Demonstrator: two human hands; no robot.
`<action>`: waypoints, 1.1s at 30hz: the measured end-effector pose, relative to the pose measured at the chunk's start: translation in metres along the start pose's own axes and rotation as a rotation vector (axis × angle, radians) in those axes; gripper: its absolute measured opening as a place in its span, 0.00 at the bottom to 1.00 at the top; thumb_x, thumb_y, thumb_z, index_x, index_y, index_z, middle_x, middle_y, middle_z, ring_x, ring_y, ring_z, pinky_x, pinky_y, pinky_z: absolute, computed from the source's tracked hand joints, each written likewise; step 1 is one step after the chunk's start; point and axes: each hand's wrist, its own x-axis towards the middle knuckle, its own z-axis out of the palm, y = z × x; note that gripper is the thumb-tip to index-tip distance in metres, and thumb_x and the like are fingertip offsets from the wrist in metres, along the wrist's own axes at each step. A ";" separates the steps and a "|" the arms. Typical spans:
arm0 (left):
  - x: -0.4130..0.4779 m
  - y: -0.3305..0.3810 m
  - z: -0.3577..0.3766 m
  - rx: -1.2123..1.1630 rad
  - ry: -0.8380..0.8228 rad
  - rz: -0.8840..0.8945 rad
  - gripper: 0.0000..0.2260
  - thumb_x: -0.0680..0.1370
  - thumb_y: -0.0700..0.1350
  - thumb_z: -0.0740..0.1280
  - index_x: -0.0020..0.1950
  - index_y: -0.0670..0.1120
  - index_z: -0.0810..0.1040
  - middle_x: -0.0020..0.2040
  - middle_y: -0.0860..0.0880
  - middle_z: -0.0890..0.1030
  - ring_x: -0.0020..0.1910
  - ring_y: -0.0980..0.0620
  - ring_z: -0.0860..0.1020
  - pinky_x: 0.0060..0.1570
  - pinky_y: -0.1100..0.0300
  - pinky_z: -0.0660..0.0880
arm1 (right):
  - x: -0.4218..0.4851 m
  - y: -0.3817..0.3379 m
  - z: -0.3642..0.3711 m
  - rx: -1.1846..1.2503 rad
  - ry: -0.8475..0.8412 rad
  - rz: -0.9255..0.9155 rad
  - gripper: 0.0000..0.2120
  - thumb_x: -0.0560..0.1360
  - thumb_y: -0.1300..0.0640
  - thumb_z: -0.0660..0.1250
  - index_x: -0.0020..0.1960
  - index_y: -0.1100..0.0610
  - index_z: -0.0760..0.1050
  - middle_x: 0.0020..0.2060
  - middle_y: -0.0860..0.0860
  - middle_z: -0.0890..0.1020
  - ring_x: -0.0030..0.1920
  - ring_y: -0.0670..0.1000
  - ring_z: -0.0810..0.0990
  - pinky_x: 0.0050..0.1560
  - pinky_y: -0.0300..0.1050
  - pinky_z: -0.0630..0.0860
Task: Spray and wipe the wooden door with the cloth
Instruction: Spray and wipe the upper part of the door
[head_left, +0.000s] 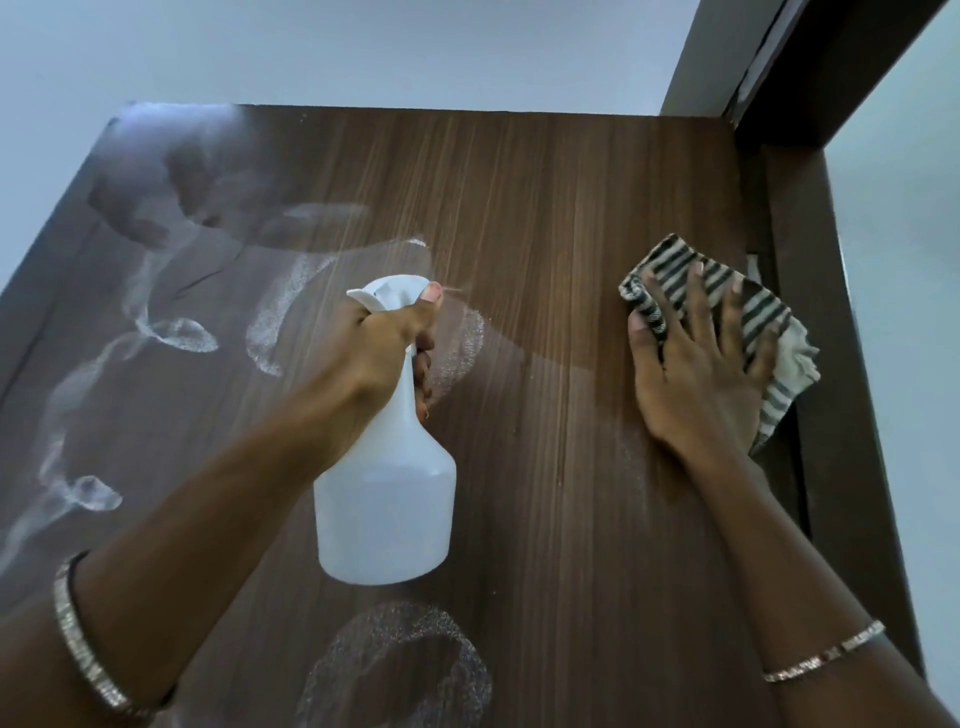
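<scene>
The dark wooden door (545, 218) fills the view, seen from below toward its top edge. My left hand (374, 343) grips the neck of a white spray bottle (387, 499), fingers curled round the trigger, nozzle pointing at the door. Wet spray marks and foamy rings cover the door's left and lower middle parts. My right hand (696, 364) presses a black-and-white striped cloth (727, 291) flat against the door near its right edge, fingers spread straight over the fabric.
The dark door frame (831, 364) runs along the right side, with a pale wall (904, 260) beyond it. A white ceiling or wall (363, 47) lies above the door's top edge. Bracelets sit on both wrists.
</scene>
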 end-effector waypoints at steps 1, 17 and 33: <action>0.000 0.001 -0.004 -0.003 0.019 0.012 0.19 0.81 0.57 0.65 0.42 0.41 0.75 0.33 0.42 0.76 0.23 0.51 0.74 0.24 0.61 0.74 | 0.000 -0.009 0.003 -0.004 0.011 0.043 0.27 0.84 0.34 0.36 0.82 0.34 0.38 0.84 0.45 0.40 0.83 0.53 0.33 0.79 0.68 0.34; 0.023 -0.006 -0.094 0.125 0.014 0.030 0.25 0.80 0.62 0.62 0.50 0.39 0.80 0.39 0.44 0.86 0.33 0.50 0.83 0.28 0.60 0.78 | -0.018 -0.159 0.043 0.025 0.102 0.150 0.30 0.84 0.36 0.37 0.85 0.42 0.43 0.85 0.52 0.44 0.83 0.62 0.35 0.77 0.73 0.34; 0.054 -0.025 -0.175 0.091 -0.019 0.050 0.23 0.81 0.61 0.62 0.48 0.41 0.79 0.40 0.44 0.85 0.35 0.49 0.83 0.29 0.61 0.77 | 0.034 -0.256 0.049 0.148 -0.061 -0.205 0.27 0.85 0.33 0.47 0.83 0.36 0.52 0.85 0.46 0.47 0.84 0.55 0.43 0.79 0.67 0.47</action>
